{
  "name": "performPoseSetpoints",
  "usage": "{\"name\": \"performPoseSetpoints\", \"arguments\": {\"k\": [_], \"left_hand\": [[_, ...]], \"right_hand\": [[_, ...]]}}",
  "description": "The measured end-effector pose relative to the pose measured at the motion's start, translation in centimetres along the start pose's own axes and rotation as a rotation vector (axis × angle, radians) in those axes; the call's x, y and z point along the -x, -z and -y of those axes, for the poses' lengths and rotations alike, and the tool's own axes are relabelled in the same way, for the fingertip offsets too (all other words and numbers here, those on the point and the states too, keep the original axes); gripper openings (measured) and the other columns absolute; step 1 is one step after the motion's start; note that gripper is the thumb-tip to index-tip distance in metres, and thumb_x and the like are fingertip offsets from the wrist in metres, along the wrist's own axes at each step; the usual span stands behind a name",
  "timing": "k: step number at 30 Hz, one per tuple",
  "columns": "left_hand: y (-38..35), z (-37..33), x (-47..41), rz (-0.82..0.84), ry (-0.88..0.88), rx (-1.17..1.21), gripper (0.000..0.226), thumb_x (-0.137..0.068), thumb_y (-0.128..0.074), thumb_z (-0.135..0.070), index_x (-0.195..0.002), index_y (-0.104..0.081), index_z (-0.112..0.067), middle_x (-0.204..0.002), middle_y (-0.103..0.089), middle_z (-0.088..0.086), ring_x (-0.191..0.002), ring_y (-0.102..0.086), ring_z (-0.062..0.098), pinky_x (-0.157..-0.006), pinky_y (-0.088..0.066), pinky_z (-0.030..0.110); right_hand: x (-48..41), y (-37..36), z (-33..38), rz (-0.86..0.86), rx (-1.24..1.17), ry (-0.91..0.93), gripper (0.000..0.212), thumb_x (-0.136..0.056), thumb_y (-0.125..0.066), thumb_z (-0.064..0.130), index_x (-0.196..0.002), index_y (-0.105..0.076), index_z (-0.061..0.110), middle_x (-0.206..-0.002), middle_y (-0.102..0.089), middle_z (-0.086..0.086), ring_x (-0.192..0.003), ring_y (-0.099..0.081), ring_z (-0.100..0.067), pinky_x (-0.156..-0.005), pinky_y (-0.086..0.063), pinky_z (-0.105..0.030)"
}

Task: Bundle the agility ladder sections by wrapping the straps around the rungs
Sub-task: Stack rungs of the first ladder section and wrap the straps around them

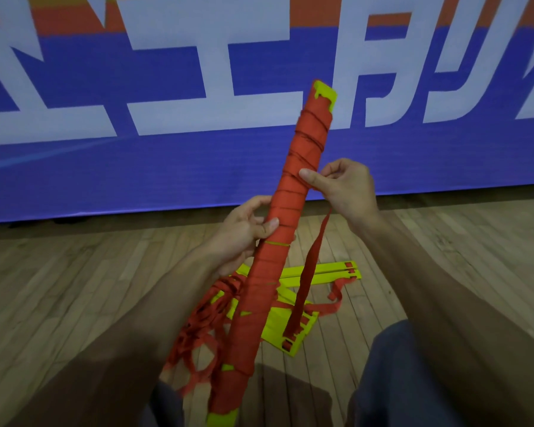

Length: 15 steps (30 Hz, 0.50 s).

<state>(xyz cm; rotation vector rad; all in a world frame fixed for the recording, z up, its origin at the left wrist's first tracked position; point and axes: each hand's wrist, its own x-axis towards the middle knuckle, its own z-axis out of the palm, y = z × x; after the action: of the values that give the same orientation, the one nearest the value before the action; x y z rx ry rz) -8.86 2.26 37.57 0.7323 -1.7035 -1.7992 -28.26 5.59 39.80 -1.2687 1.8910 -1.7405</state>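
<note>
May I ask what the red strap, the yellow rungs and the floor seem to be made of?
Red strap: likely woven fabric, matte; it hangs limp and creases. Yellow rungs: probably hard plastic, smooth; flat, rigid, slotted ends. Floor: wood boards, faint sheen; grain and seams show.

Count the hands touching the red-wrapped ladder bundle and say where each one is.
2. The left hand grips the bundle around its middle; the right hand pinches the red strap against it higher up. No other hand shows.

Left grip curled, thumb foremost; right grip higher, thumb and forefinger seemingly pinched.
</note>
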Motion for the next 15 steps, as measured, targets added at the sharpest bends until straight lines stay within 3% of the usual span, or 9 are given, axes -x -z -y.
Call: {"name": "performPoseSetpoints", "arguments": {"k": [6, 9, 12, 15], "left_hand": [[0.3, 0.0, 0.0, 0.111, -0.027, 0.155, 0.034, -0.088, -0.060, -0.008, -0.121, -0.053, -0.013, -0.112, -0.066, 0.029, -0.096, -0.068, 0.038, -0.082, -0.055, 0.056], [0.5, 0.0, 0.1, 0.203, -0.022, 0.278, 0.033, -0.086, -0.055, -0.009, -0.119, -0.055, -0.012, -0.113, -0.065, 0.028, -0.094, -0.069, 0.039, -0.077, -0.056, 0.054], [0.4, 0.1, 0.1, 0.288, -0.007, 0.339, 0.038, -0.086, -0.055, -0.011, -0.124, -0.053, -0.012, -0.116, -0.063, 0.028, -0.097, -0.068, 0.040, -0.079, -0.056, 0.053], [0.0, -0.1, 0.1, 0.250, 0.005, 0.319, 0.034, -0.093, -0.047, -0.006, -0.127, -0.052, -0.011, -0.113, -0.065, 0.024, -0.096, -0.068, 0.038, -0.079, -0.057, 0.051]], "right_hand": [[0.1, 0.7, 0.6, 0.141, -0.203, -0.052, 0.016, -0.080, -0.079, 0.021, -0.083, -0.066, 0.011, -0.065, -0.064, 0.000, -0.049, -0.056, 0.003, -0.055, -0.044, -0.015], [0.3, 1.0, 0.9, 0.247, -0.297, -0.098, 0.018, -0.086, -0.072, 0.023, -0.097, -0.068, 0.010, -0.069, -0.059, 0.001, -0.048, -0.045, -0.002, -0.053, -0.039, -0.016], [0.6, 1.3, 1.0, 0.376, -0.412, -0.085, 0.017, -0.087, -0.065, 0.025, -0.087, -0.068, 0.008, -0.065, -0.052, 0.004, -0.050, -0.038, -0.005, -0.051, -0.033, -0.015], [0.4, 1.6, 1.2, 0.335, -0.400, -0.064, 0.013, -0.089, -0.066, 0.018, -0.084, -0.068, 0.006, -0.053, -0.052, 0.011, -0.048, -0.038, -0.003, -0.051, -0.032, -0.014]]}}
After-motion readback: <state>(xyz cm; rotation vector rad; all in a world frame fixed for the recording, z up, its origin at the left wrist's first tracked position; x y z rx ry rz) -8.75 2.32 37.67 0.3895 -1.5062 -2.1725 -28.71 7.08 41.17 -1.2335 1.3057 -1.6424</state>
